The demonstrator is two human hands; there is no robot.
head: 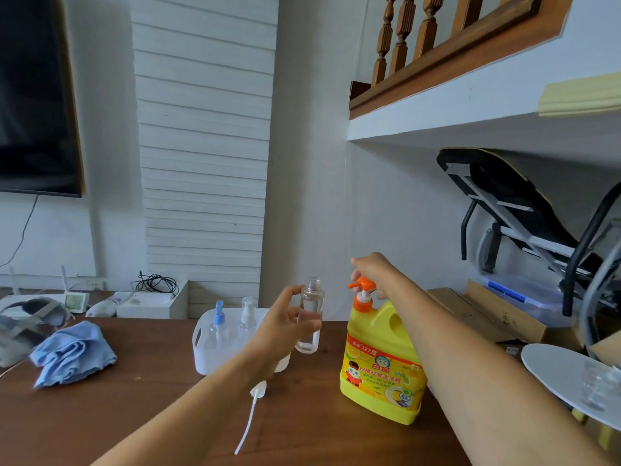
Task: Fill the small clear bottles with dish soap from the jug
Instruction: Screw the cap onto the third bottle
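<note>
Now the left hand (285, 327) grips an uncapped clear bottle (311, 314) beside the yellow jug (379, 361). The right hand (373, 274) curls its fingers over the orange pump (363, 290).

Left hand (285, 327) masks the middle of the bottle (311, 297); fill level unreadable. Right hand (373, 270) covers rear of pump (361, 287), its fingertips out of sight. Left forearm hides right end of basket (201, 344) and part of the tube (247, 428) head. Jug (379, 358) label print too small. Glassware (598, 385) at right edge blurred, cropped. TV (33, 95) cut by left edge. Both forearms run off the bottom.
</note>
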